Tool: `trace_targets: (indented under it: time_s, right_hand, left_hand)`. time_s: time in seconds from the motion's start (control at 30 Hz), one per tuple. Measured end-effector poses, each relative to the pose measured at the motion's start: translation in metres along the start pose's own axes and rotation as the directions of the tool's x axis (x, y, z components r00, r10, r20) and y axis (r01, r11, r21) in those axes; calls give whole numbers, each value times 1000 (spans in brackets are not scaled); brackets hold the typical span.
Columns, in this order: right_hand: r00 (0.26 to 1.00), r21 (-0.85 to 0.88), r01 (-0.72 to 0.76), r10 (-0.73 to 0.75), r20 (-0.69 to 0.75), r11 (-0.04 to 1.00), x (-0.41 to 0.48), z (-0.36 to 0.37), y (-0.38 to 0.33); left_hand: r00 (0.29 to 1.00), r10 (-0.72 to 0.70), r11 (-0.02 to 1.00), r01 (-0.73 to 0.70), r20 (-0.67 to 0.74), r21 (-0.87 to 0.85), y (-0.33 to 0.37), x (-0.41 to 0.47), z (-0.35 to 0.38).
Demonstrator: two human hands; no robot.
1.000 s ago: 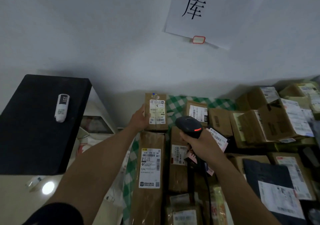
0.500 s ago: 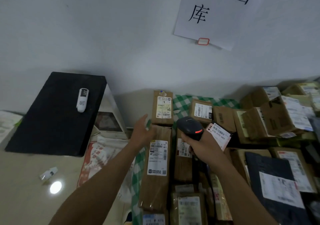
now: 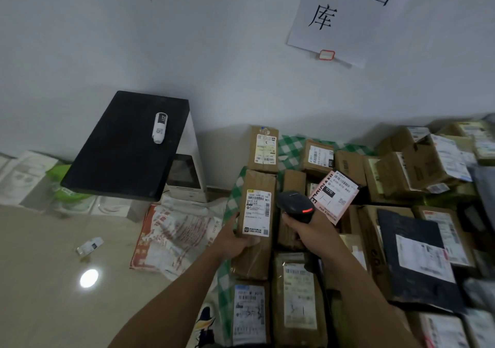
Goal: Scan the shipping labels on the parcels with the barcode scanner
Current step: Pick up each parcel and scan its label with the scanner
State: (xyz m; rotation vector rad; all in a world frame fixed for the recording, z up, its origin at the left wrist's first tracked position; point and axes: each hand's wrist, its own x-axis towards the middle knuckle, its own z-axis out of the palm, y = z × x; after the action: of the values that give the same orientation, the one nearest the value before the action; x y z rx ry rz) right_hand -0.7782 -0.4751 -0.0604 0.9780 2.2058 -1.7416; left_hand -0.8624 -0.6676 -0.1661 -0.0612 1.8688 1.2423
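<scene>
My right hand (image 3: 308,229) grips a black barcode scanner (image 3: 296,205) with a red light on its side, its head pointing away over the parcels. My left hand (image 3: 235,238) grips the left edge and lower part of a long brown parcel (image 3: 255,256), thumb lying just under its white shipping label (image 3: 257,212). Beyond it lies a smaller brown parcel (image 3: 263,148) with a label, near the wall. A pink-edged label (image 3: 334,195) shows right of the scanner.
Many labelled cardboard parcels (image 3: 417,168) lie on a green checked cloth (image 3: 289,146) to the right, with a dark bag parcel (image 3: 417,262) among them. A black-topped white machine (image 3: 128,146) carrying a small white device (image 3: 160,128) stands left. A printed sack (image 3: 176,235) lies on the floor.
My left hand left the small far parcel and came back to take hold of the long parcel. The scanner moved slightly right and nearer. The view swung left.
</scene>
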Motion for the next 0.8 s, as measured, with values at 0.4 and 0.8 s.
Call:
trace_targets:
  time_s: [0.4,0.8]
  right_hand:
    - [999,33,-48,47,25,998,-11,21,15]
    - [997,243,61,-49,-56,968,-30,45,12]
  left_hand:
    - [1000,3,986,-3,0,-168,-19,-15,-26]
    - [918,284,935,-329,-278,-132,10,-81,-28]
